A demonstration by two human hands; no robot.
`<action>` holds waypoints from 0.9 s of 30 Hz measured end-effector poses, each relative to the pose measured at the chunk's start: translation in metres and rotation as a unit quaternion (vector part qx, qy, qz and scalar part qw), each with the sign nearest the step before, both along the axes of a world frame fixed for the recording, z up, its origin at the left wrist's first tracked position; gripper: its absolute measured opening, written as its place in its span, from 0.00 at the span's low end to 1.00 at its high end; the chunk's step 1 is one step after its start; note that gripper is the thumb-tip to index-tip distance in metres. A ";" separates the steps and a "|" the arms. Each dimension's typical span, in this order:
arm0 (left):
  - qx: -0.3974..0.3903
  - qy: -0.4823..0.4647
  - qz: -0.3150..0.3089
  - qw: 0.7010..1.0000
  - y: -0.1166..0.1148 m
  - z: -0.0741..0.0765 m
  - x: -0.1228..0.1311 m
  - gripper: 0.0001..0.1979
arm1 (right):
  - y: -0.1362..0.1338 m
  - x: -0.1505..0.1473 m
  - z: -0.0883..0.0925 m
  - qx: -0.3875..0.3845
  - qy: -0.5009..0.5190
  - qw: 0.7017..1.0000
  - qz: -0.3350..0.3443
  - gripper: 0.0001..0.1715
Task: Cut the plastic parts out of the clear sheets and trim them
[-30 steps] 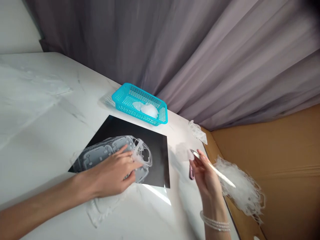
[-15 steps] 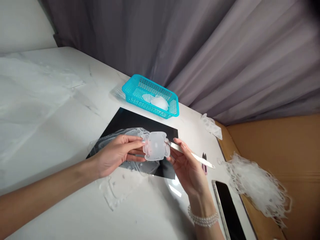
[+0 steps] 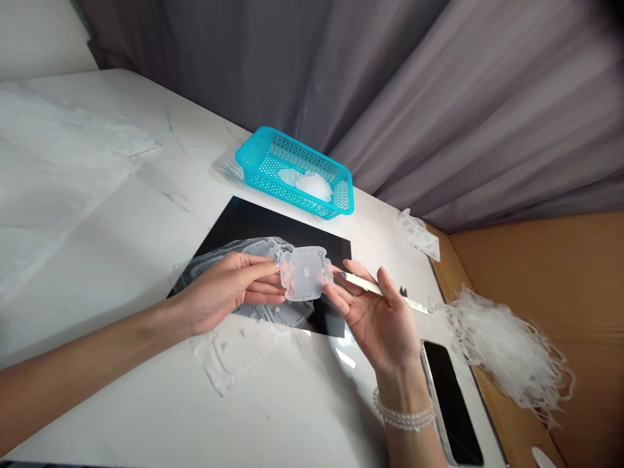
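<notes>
My left hand point(image 3: 227, 292) pinches a small translucent plastic piece point(image 3: 306, 273) with rounded, notched corners, holding it above a black sheet point(image 3: 273, 227). My right hand point(image 3: 375, 322) is shut on a white-handled craft knife point(image 3: 375, 288), whose metal blade tip touches or nearly touches the piece's right edge. Beneath my left hand, a clear perforated plastic sheet point(image 3: 244, 248) lies on the black sheet, partly hidden. A pearl bracelet point(image 3: 404, 416) circles my right wrist.
A turquoise perforated basket point(image 3: 292, 172) holds clear scraps at the table's back edge. Plastic offcuts lie on the marble tabletop point(image 3: 97, 214). A smartphone point(image 3: 451, 403) sits at the right edge, beside a cardboard box point(image 3: 536, 273) holding a tangled scrap pile point(image 3: 507, 348).
Over the last second, my left hand lifted the small piece free of the sheet. My right hand brought the knife to its right edge, then eased slightly rightward. The view shifted slightly.
</notes>
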State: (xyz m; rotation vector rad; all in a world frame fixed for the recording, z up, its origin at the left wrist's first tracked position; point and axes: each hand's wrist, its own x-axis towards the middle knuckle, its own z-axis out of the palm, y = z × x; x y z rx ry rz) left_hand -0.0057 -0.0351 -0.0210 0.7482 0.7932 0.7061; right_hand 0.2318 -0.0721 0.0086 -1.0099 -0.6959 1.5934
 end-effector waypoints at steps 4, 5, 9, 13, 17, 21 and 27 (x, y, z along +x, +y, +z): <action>-0.063 -0.050 -0.005 0.997 -0.001 0.001 0.000 0.29 | -0.007 -0.010 0.002 0.059 -0.024 0.997 -0.034 0.28; -0.076 -0.082 -0.024 0.993 -0.001 0.002 0.001 0.32 | -0.010 -0.014 0.002 0.070 -0.038 0.997 -0.022 0.28; -0.078 -0.166 -0.087 0.979 0.000 0.005 0.002 0.38 | -0.016 -0.024 0.002 0.080 -0.092 0.987 0.101 0.33; -0.055 -0.144 -0.094 0.984 0.002 0.004 0.000 0.40 | -0.012 -0.011 0.003 0.077 -0.108 0.991 0.023 0.36; -0.070 -0.177 -0.098 0.977 0.002 0.002 -0.003 0.38 | -0.005 0.007 0.000 0.062 -0.095 0.992 -0.062 0.31; -0.080 -0.194 -0.101 0.972 0.001 0.004 -0.003 0.36 | -0.003 0.008 -0.002 0.016 -0.048 0.997 -0.065 0.31; -0.103 -0.225 -0.107 0.963 0.000 0.006 -0.003 0.35 | 0.001 -0.002 -0.003 -0.014 -0.004 0.999 -0.050 0.31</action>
